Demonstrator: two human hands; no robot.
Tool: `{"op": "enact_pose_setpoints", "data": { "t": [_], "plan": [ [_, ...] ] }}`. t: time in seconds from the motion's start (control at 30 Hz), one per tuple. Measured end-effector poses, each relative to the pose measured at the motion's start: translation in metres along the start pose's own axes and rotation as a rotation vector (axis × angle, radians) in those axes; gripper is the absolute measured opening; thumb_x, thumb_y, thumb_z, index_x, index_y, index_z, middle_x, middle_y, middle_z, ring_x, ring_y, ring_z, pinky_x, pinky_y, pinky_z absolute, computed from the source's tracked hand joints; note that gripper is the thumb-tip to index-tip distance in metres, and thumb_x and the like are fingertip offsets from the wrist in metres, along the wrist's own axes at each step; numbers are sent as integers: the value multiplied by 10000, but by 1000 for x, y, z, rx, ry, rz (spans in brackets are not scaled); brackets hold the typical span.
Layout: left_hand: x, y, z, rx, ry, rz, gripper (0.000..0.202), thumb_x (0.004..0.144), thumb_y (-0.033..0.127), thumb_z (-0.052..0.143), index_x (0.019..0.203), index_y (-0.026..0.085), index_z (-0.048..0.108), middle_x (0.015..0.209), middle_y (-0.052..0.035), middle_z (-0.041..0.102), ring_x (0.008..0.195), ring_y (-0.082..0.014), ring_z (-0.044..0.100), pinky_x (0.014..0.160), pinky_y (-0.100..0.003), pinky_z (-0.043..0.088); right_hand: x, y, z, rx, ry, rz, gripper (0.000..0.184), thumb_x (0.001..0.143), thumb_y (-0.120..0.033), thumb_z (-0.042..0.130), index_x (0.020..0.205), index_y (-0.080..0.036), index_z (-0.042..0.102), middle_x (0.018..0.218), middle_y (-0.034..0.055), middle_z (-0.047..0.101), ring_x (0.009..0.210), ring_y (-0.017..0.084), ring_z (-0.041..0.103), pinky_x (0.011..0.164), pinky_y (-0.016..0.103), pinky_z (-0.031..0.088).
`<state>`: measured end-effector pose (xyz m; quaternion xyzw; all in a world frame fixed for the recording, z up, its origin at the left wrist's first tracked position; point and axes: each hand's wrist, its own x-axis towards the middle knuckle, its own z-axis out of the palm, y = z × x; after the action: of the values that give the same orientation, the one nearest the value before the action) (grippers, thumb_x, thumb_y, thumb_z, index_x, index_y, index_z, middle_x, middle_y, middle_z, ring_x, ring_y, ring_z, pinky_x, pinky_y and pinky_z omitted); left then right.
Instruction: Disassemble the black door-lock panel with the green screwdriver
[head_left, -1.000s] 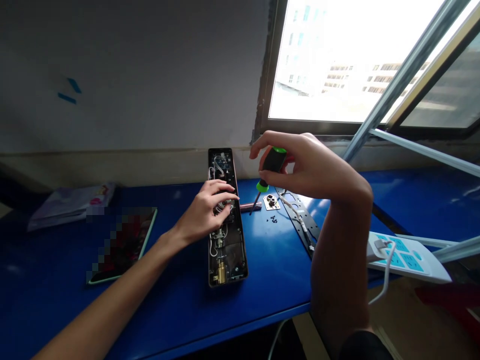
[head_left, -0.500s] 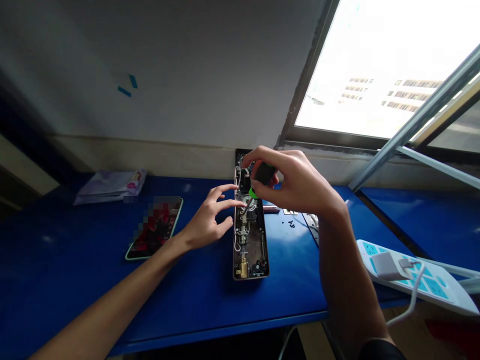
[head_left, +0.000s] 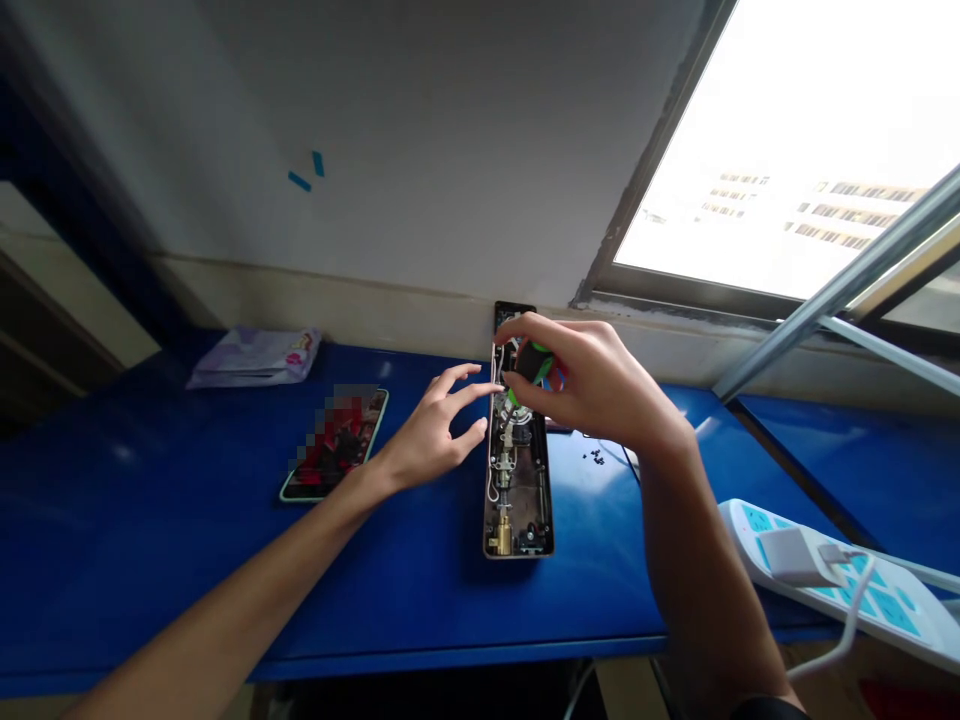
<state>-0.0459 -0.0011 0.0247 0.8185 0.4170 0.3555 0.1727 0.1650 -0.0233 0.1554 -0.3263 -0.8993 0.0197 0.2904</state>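
Note:
A long, dark open lock housing (head_left: 529, 485) lies lengthwise on the blue table, its inner parts facing up. White wires, metal pieces and a brass cylinder (head_left: 504, 536) show inside it. My right hand (head_left: 600, 380) grips a screwdriver (head_left: 535, 362) by its black and green handle. The shaft points down and to the left into the middle of the housing; the exact spot where its tip rests is hard to make out. At the housing's left edge is my left hand (head_left: 427, 430), open with fingers spread, the index fingertip at the rim.
Several small black screws (head_left: 597, 457) lie right of the housing. A phone (head_left: 337, 445) and a purple packet (head_left: 255, 357) are on the left. On the right are a white power strip (head_left: 847, 580) with a plugged-in charger and a slanted metal bar (head_left: 832, 290) before the window.
The camera view has turned slightly, so most things sit further right in the picture. The screwdriver handle has turned a little within my right hand. My left hand stays beside the housing.

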Motion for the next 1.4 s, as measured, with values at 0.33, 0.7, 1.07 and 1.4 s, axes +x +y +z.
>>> {"op": "enact_pose_setpoints", "data": {
  "t": [0.33,0.7,1.07,1.4],
  "plan": [
    [1,-3,9,-75,-32,-55,500,981,403,564,1450,230,573,1512,-102,607,1414,-296,566,1201,-472,450,3,-3,6,-168,110,159,436,988,-534,631,749,-171,670,598,-12,603,546,92,444,597,267,302],
    [1,1,11,-328,-84,-147,549,920,372,676,1449,266,577,1340,-44,741,1215,-258,719,1076,-370,562,4,-17,8,-181,20,175,306,1033,-230,505,1281,-178,676,770,13,719,675,136,617,659,272,361],
    [1,6,3,-176,-136,-139,602,904,373,676,1476,242,544,1340,-76,740,1251,-291,698,1071,-390,558,6,-10,12,-91,81,185,261,996,-242,577,1181,-154,739,756,22,727,665,136,628,692,272,417],
    [0,7,6,-262,-108,-155,532,876,343,682,1389,230,601,1258,-53,780,1200,-262,727,1043,-358,569,0,-18,-1,61,-40,144,389,823,-117,581,1185,-177,710,915,24,733,723,120,582,646,253,384]
  ]
}}
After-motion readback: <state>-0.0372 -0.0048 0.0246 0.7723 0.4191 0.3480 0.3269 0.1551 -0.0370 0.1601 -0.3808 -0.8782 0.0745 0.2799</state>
